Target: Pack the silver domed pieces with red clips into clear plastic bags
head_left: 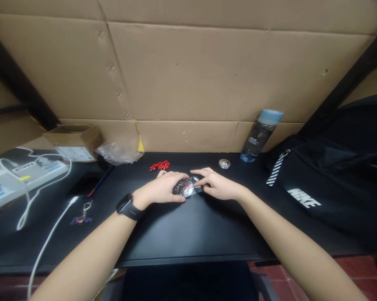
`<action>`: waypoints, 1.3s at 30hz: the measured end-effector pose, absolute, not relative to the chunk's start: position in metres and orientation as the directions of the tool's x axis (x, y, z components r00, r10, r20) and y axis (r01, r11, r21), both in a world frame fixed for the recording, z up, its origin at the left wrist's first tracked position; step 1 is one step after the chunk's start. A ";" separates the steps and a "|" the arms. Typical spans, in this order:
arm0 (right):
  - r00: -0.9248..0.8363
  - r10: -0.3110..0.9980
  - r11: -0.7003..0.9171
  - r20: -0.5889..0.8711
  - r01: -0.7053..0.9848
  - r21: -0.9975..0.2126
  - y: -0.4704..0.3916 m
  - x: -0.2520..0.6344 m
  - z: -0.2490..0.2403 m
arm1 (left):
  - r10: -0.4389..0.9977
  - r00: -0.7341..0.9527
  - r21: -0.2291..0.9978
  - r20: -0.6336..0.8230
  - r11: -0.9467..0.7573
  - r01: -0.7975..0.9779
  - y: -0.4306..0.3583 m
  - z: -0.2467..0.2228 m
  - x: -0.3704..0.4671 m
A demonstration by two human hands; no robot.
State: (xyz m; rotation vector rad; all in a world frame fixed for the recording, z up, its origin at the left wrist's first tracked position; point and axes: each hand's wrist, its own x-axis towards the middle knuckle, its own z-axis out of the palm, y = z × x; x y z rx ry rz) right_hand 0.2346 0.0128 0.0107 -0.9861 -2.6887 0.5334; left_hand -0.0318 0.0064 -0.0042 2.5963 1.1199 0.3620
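A small rounded black thing in shiny clear wrapping point(189, 187), with some red on its face, lies on the black table between my hands. My left hand point(163, 187), wearing a black watch point(128, 205), is curled round its left side, thumb at the near edge. From the other side my right hand point(218, 184) touches the wrapping with a fingertip. Its index finger is stretched out above, apart from the others; its thumb is hidden. Just beyond my left hand lies a bunched red cord point(160, 165). A small round silvery thing point(224, 163) sits beyond my right hand.
A blue-capped bottle point(261, 136) leans at the back right, beside a black bag point(314, 188). On the left are an open cardboard box point(75, 141), a clear plastic bag point(118, 153), a power strip point(25, 175), a white cable point(52, 238) and a keyring point(82, 219).
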 end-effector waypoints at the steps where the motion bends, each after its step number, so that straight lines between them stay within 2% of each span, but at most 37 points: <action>1: -0.753 0.655 0.703 0.072 0.571 -0.423 0.012 0.234 0.012 | 0.734 0.670 0.360 0.115 -0.659 0.660 0.007 -0.005 -0.032; 14: -0.799 0.601 0.696 0.013 0.515 -0.501 0.016 0.233 0.001 | 0.707 0.695 0.420 0.134 -0.676 0.606 0.003 -0.008 -0.029; 19: -0.782 0.622 0.657 -0.038 0.548 -0.518 0.017 0.232 -0.005 | 0.725 0.680 0.458 0.106 -0.643 0.614 0.001 -0.007 -0.028; 26: -0.745 0.662 0.640 -0.079 0.618 -0.457 0.013 0.229 -0.003 | 0.725 0.684 0.461 0.085 -0.637 0.618 0.001 -0.005 -0.027; 31: -0.766 0.643 0.679 -0.025 0.585 -0.443 0.013 0.231 0.000 | 0.731 0.676 0.425 0.091 -0.643 0.637 0.002 -0.003 -0.034; 35: -0.765 0.642 0.695 0.055 0.550 -0.463 0.013 0.227 -0.004 | 0.757 0.652 0.357 0.041 -0.620 0.698 0.002 0.002 -0.043; 39: -0.743 0.654 0.710 0.139 0.541 -0.450 0.014 0.220 -0.009 | 0.757 0.652 0.343 0.044 -0.624 0.702 0.002 0.007 -0.045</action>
